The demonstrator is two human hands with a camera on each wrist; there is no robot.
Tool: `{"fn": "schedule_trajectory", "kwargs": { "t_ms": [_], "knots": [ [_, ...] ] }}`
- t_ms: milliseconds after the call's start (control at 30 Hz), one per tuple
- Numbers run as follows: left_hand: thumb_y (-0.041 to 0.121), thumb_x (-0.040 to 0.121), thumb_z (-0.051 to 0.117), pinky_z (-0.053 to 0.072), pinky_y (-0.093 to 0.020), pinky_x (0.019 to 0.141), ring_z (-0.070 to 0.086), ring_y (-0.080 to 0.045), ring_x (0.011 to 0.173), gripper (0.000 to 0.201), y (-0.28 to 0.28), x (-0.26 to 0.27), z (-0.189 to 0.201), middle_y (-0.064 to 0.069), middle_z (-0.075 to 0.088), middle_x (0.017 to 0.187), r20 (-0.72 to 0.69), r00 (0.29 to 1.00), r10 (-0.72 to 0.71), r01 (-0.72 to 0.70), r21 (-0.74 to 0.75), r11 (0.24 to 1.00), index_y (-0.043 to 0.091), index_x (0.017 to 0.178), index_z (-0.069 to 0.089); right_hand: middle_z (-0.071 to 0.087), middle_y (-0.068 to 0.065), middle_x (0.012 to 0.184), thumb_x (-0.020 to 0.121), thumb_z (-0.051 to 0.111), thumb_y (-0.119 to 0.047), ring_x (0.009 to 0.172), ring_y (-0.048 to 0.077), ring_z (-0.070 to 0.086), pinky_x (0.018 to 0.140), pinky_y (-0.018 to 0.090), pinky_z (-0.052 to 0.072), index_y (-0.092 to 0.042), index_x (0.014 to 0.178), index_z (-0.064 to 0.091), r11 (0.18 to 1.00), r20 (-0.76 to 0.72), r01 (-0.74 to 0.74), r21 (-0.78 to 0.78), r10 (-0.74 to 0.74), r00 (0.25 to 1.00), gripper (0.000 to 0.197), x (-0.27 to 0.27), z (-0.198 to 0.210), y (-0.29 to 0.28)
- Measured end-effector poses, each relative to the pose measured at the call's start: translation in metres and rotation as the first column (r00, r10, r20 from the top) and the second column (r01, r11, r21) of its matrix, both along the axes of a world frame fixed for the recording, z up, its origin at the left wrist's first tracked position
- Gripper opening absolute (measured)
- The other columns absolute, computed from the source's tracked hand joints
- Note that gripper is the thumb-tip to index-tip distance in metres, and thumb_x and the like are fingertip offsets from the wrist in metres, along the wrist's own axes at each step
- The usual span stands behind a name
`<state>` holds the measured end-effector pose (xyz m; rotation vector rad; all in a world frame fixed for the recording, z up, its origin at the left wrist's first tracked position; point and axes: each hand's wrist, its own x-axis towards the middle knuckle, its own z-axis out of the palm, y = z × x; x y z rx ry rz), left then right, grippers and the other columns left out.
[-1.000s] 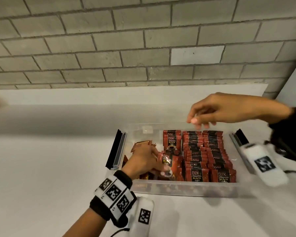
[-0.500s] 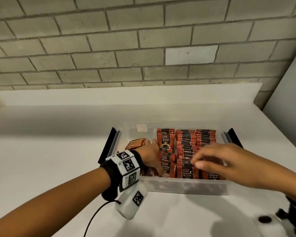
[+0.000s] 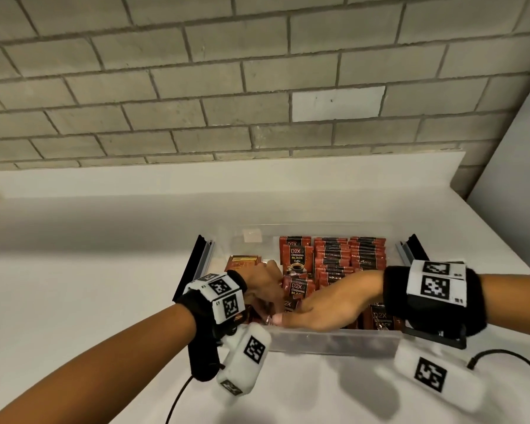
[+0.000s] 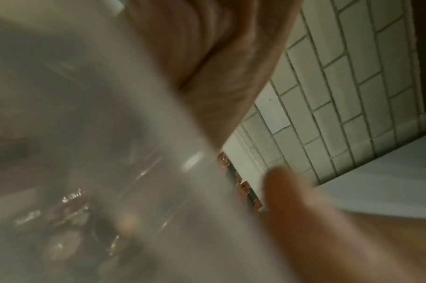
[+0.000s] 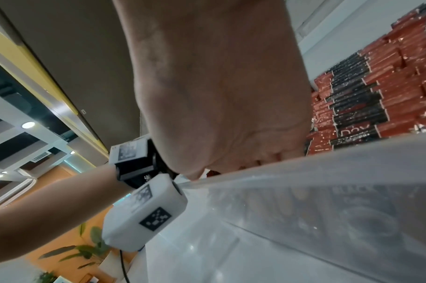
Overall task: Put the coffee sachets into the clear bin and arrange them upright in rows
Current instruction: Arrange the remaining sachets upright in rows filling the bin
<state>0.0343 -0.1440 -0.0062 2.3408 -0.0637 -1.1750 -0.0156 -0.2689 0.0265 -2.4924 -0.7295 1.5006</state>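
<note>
The clear bin (image 3: 334, 342) stands on a white counter. Red-and-black coffee sachets (image 3: 349, 258) stand upright in rows in its right and middle parts. A shorter row (image 3: 297, 260) stands left of them, and one sachet (image 3: 242, 262) lies flat at the back left. My left hand (image 3: 270, 306) is inside the near left part, its fingers curled on sachets. My right hand (image 3: 276, 319) reaches across the front rim, with thumb and fingertip pinched on a sachet beside the left fingers. The right wrist view shows the palm (image 5: 219, 95) above the rim (image 5: 328, 191). The left wrist view is blurred.
Black latch handles stick up at the bin's left end (image 3: 196, 264) and right end (image 3: 413, 249). A grey brick wall (image 3: 257, 87) backs the counter. A white side wall (image 3: 517, 179) closes the right. A black cable (image 3: 508, 362) lies near the front right.
My right hand came down from above the bin's back edge and moved left across the front to meet the left hand. The left hand stayed in the near left part.
</note>
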Motion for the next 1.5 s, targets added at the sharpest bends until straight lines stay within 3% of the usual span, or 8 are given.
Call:
{"fn": "schedule_trajectory", "kwargs": {
  "t_ms": [233, 300, 400, 500, 600, 867, 1233, 1500],
  "knots": [
    [-0.008, 0.083, 0.063, 0.055, -0.044, 0.082, 0.059, -0.028, 0.095, 0.06, 0.007, 0.008, 0.0, -0.014, 0.056, 0.106, 0.011, 0.984, 0.179, -0.175, -0.162, 0.971, 0.014, 0.128, 0.029, 0.047, 0.012, 0.141, 0.092, 0.003, -0.065, 0.133, 0.022, 0.039, 0.113, 0.037, 0.022, -0.007, 0.133, 0.051, 0.997, 0.113, 0.074, -0.034, -0.07, 0.991, 0.086, 0.002, 0.006, 0.008],
    [-0.008, 0.085, 0.06, 0.054, -0.046, 0.084, 0.06, -0.029, 0.096, 0.064, 0.007, 0.01, -0.001, -0.013, 0.056, 0.109, 0.011, 0.976, 0.219, -0.212, -0.204, 0.956, 0.019, 0.132, 0.027, 0.061, 0.013, 0.104, 0.095, 0.005, -0.06, 0.102, 0.013, 0.056, 0.107, 0.035, 0.028, -0.011, 0.099, 0.065, 0.996, 0.153, 0.089, 0.004, -0.089, 0.984, 0.077, 0.004, 0.009, 0.009],
    [-0.006, 0.088, 0.057, 0.053, -0.051, 0.09, 0.058, -0.033, 0.11, 0.063, 0.006, 0.012, -0.002, -0.014, 0.057, 0.122, 0.008, 0.971, 0.237, -0.228, -0.247, 0.942, 0.025, 0.136, 0.031, 0.033, -0.007, 0.064, 0.098, 0.011, -0.056, 0.059, -0.001, 0.033, 0.083, 0.024, 0.033, -0.023, 0.061, 0.039, 0.993, 0.208, 0.112, 0.024, -0.115, 0.971, 0.057, 0.009, 0.008, 0.008],
    [-0.007, 0.088, 0.057, 0.051, -0.051, 0.09, 0.053, -0.031, 0.111, 0.063, 0.005, 0.012, -0.007, -0.013, 0.054, 0.125, -0.02, 0.964, 0.264, -0.258, -0.283, 0.924, 0.025, 0.138, 0.035, 0.05, -0.001, 0.073, 0.101, 0.027, -0.046, 0.062, 0.006, 0.043, 0.063, 0.019, 0.037, -0.014, 0.08, 0.056, 0.995, 0.289, 0.094, 0.044, -0.102, 0.952, 0.047, 0.017, 0.008, -0.002],
    [-0.008, 0.087, 0.057, 0.053, -0.041, 0.076, 0.052, -0.023, 0.087, 0.057, 0.004, 0.015, -0.015, -0.012, 0.051, 0.112, -0.036, 0.957, 0.287, -0.285, -0.291, 0.913, 0.019, 0.134, 0.037, 0.061, 0.0, 0.1, 0.098, 0.049, -0.019, 0.089, 0.01, 0.057, 0.073, 0.016, 0.045, -0.011, 0.11, 0.06, 0.974, 0.45, 0.155, 0.168, -0.216, 0.866, 0.018, 0.038, 0.01, -0.022],
    [-0.006, 0.086, 0.061, 0.05, -0.052, 0.092, 0.054, -0.035, 0.119, 0.065, -0.001, 0.016, -0.018, -0.012, 0.057, 0.126, -0.085, 0.948, 0.307, -0.318, -0.253, 0.913, 0.029, 0.136, 0.04, 0.065, 0.011, 0.098, 0.086, 0.068, -0.018, 0.076, 0.018, 0.055, 0.05, 0.017, 0.037, 0.0, 0.101, 0.066, 0.987, 0.629, 0.158, 0.038, -0.147, 0.763, 0.023, 0.074, -0.011, -0.029],
    [-0.009, 0.079, 0.069, 0.044, -0.05, 0.095, 0.044, -0.031, 0.123, 0.093, -0.001, 0.006, -0.018, -0.007, 0.047, 0.132, -0.065, 0.967, 0.247, -0.255, -0.243, 0.936, 0.028, 0.148, 0.02, 0.052, 0.001, 0.086, 0.087, 0.067, -0.021, 0.078, 0.017, 0.051, 0.058, 0.02, 0.037, -0.006, 0.096, 0.062, 0.986, 0.648, 0.119, 0.114, -0.165, 0.744, 0.019, 0.08, -0.017, -0.024],
    [-0.006, 0.068, 0.079, 0.054, -0.033, 0.07, 0.058, -0.027, 0.106, 0.078, 0.001, 0.01, -0.029, -0.013, 0.058, 0.124, 0.074, 0.944, 0.323, -0.283, -0.325, 0.902, 0.016, 0.133, 0.041, 0.052, -0.002, 0.078, 0.093, 0.058, -0.031, 0.069, 0.014, 0.048, 0.056, 0.02, 0.035, -0.012, 0.093, 0.052, 0.959, 0.568, 0.17, 0.226, -0.271, 0.777, 0.02, 0.08, -0.017, -0.026]
  ]
}}
